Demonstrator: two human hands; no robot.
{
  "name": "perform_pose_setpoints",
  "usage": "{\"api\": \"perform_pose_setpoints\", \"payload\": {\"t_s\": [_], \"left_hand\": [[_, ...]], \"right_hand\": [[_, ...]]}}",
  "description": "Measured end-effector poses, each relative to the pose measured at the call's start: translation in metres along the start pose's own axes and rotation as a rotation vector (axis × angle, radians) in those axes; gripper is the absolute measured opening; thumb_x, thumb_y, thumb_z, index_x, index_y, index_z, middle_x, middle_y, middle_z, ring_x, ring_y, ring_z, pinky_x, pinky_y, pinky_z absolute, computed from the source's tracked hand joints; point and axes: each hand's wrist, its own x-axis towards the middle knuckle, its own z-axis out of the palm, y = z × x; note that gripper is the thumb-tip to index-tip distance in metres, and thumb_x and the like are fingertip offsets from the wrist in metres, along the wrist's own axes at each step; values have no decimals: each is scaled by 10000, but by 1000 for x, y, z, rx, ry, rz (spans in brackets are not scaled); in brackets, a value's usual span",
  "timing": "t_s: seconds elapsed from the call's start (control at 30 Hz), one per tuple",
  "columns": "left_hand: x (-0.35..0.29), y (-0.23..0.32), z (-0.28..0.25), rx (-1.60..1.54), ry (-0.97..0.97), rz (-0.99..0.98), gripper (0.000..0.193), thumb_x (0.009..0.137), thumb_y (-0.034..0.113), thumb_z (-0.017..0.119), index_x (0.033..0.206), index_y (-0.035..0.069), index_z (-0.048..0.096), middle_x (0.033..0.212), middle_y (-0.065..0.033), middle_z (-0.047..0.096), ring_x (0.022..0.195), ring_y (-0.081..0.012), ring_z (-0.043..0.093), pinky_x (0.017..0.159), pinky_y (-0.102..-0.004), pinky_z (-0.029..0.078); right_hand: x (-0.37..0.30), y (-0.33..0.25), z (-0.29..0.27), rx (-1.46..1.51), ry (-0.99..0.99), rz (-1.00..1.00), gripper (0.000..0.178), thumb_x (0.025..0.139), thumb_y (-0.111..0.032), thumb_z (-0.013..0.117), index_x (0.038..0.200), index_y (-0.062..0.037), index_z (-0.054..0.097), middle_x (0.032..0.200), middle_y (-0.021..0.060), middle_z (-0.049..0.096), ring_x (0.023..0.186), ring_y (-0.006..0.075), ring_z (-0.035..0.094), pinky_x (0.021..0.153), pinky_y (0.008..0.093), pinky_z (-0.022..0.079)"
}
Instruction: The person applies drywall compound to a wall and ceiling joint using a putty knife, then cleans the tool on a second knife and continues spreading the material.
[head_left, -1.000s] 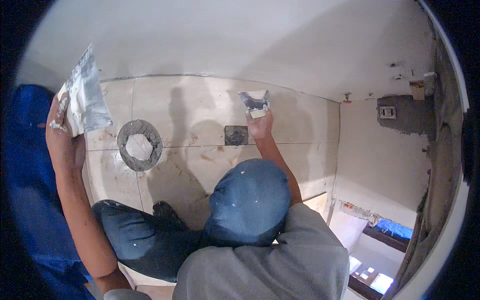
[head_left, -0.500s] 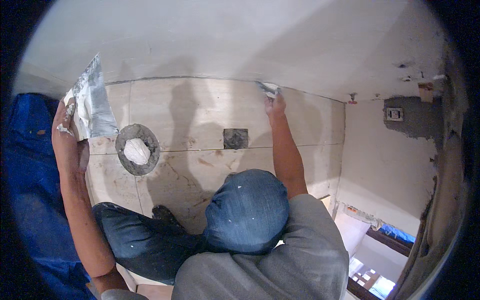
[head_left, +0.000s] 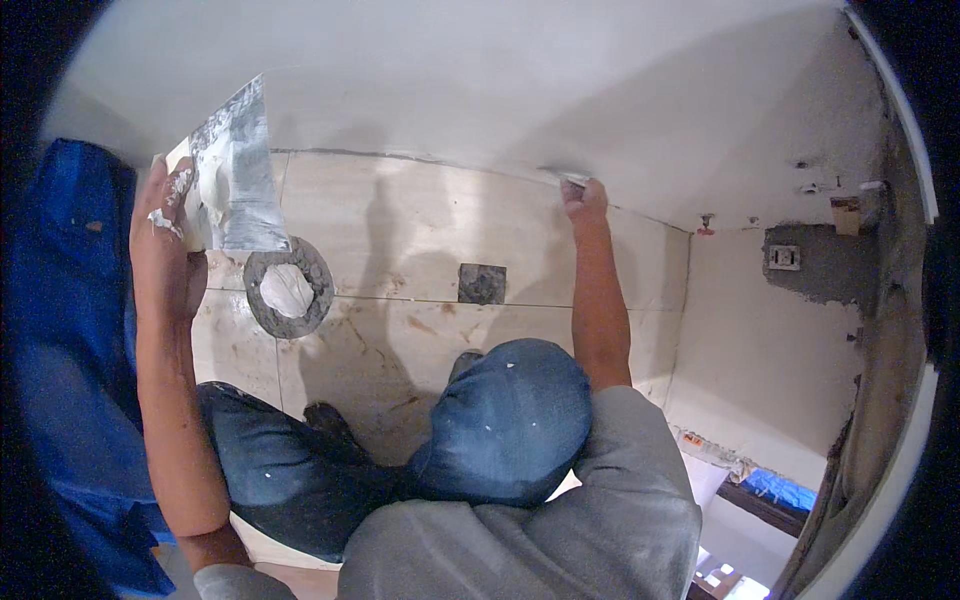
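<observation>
The view is showing a person crouching on a pale floor (head_left: 430, 225), with a wall (head_left: 450, 75) rising at 12 o'clock. At 10 o'clock, the left hand (head_left: 165, 235) is holding a broad blade (head_left: 262, 190), its grip closing around the handle side. At 1 o'clock, the right hand (head_left: 587, 200) is gripping a small blade (head_left: 572, 178), which is lying at the joint between wall and floor; whether its edge is touching, one cannot tell.

Progress: most of the wall is bearing an even pale coat, so the surfacing is apparently well advanced. A dark, ragged line is running along the joint and presumably awaiting filler; a thick dab of paste (head_left: 213, 185) is sitting unspent on the broad blade. At 3 o'clock, a rough grey patch (head_left: 830, 270) is surrounding a square wall box (head_left: 784, 257), lacking the pale finish.

Materials: the broad blade is flaring into a smeared metal trapezoid, and paste is crusting the left fingers. The floor is displaying brownish smudges, a square dark inset (head_left: 482, 284) near the centre, and, at 9 o'clock, a gritty grey ring (head_left: 318, 300) encircling a crumpled white plug (head_left: 287, 290). Farther out, blue sheeting (head_left: 70, 330) is hanging in folds.
</observation>
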Motion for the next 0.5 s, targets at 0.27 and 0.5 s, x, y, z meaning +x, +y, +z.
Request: {"api": "perform_pose_setpoints", "payload": {"t_s": [0.27, 0.5], "left_hand": [[-6, 5, -19, 122, -138, 58, 491, 822, 54, 598, 1292, 5, 464, 1288, -131, 515, 1150, -241, 523, 972, -331, 418], [-3, 0, 5, 3, 25, -59, 488, 908, 202, 532, 1346, 20, 416, 1290, -127, 509, 1141, -230, 530, 928, -369, 454]], "right_hand": [[-133, -76, 69, -773, -401, -560, 227, 941, -115, 397, 1052, 42, 518, 1030, 153, 576, 943, 294, 593, 848, 418, 547], [-96, -24, -18, -97, 13, -55, 251, 967, -177, 414, 1088, 27, 498, 1058, 165, 564, 932, 287, 594, 797, 420, 565]]}}
